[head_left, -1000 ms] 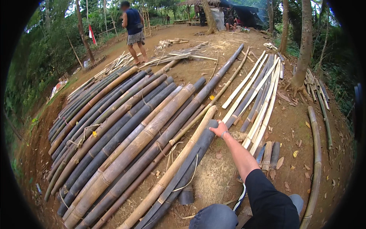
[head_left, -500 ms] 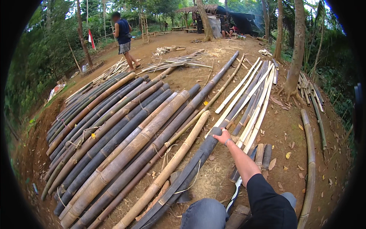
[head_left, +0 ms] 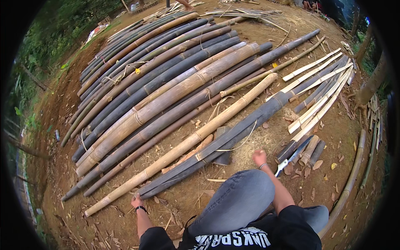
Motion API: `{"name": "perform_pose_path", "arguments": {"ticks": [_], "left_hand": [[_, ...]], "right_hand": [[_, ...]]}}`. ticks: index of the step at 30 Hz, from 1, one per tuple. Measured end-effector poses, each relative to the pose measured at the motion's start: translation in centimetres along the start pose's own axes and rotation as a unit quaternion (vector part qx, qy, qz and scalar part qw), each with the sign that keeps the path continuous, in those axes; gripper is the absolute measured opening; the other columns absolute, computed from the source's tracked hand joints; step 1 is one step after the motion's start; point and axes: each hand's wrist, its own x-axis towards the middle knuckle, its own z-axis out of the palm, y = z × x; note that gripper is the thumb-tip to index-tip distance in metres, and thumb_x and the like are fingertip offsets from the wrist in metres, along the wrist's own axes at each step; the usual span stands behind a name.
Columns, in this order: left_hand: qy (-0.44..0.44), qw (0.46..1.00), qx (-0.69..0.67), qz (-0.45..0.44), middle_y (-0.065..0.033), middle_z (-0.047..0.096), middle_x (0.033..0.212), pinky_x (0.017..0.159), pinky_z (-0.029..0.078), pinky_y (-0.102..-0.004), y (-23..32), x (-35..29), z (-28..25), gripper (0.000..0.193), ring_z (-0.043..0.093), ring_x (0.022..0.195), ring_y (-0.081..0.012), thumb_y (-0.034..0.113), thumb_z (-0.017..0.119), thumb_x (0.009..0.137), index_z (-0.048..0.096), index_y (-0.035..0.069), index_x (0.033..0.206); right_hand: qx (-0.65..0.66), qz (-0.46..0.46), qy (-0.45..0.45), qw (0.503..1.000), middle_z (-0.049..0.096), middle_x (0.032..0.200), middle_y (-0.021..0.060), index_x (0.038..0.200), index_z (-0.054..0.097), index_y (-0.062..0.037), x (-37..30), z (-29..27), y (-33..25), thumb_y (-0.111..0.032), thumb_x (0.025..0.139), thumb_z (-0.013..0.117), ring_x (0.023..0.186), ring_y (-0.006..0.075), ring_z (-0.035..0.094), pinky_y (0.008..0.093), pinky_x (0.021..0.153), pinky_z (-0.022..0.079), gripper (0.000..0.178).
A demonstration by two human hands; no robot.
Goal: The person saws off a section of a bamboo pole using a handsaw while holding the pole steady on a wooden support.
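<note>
A dark bamboo pole (head_left: 233,132), split lengthwise along part of its length, lies slanting across the ground before me. My left hand (head_left: 136,201) is at its near end, fingers curled against the tip. Off to the other side, my right hand (head_left: 259,156) hovers by my knee in a loose fist, with nothing visible in it. A white-handled tool with a dark blade, like a saw (head_left: 282,166), lies just right of that hand. A thin pale strip (head_left: 250,134) loops over the dark pole. Alongside lies a tan bamboo pole (head_left: 204,131).
Many long bamboo poles (head_left: 166,106) lie side by side at the left. Pale split strips (head_left: 321,102) fan out at the right, near short bamboo pieces (head_left: 309,150). A curved pole (head_left: 350,183) lies further right. Another person's foot (head_left: 185,5) shows at the top.
The view has tipped down and swung. My right hand has let go of the dark pole's far end and drawn back toward my knee. My left hand now shows at the near end.
</note>
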Motion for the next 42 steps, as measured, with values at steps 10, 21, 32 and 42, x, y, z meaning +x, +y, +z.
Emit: {"name": "perform_pose_path", "arguments": {"ticks": [10,21,32,42], "left_hand": [[0.066,0.997,0.006,0.028,-0.0083,0.067,0.09,0.05,0.044,-0.0321,1.1,-0.5,-2.9,0.047,0.059,0.064,-0.0164,0.011,0.078,0.087,0.059,-0.006,0.126],[0.101,0.992,-0.054,0.049,-0.0066,0.067,0.088,0.052,0.047,-0.0326,1.7,-0.8,-3.2,0.044,0.059,0.063,-0.0161,0.011,0.077,0.088,0.06,-0.003,0.127],[0.044,0.996,-0.058,0.06,-0.013,0.069,0.11,0.075,0.054,-0.0386,0.0,-0.8,-1.1,0.049,0.066,0.089,-0.0229,0.007,0.075,0.089,0.057,-0.006,0.132],[0.032,0.999,-0.035,0.027,-0.014,0.067,0.117,0.078,0.056,-0.0437,-1.2,-2.2,0.8,0.05,0.066,0.096,-0.0279,0.011,0.073,0.09,0.057,-0.003,0.135]], "right_hand": [[0.024,0.025,-0.136,0.99,0.05,0.134,0.0278,0.143,0.037,0.0054,-13.0,12.8,-16.1,-0.043,0.058,0.096,0.125,0.0419,0.052,0.0476,0.106,0.044,0.114],[-0.059,-0.066,-0.162,0.983,0.063,0.118,0.0248,0.131,0.05,0.0059,-9.8,11.1,-17.2,-0.042,0.055,0.094,0.111,0.0404,0.061,0.046,0.097,0.049,0.1],[-0.02,-0.133,-0.266,0.955,0.07,0.112,0.0245,0.124,0.059,0.0043,-4.2,6.3,-15.8,-0.036,0.053,0.094,0.102,0.0378,0.068,0.0434,0.092,0.053,0.089],[0.135,-0.014,0.134,0.982,0.07,0.102,0.0153,0.115,0.062,-0.0007,-3.8,4.2,-6.0,-0.011,0.078,0.076,0.094,0.0283,0.068,0.039,0.085,0.054,0.041]]}}
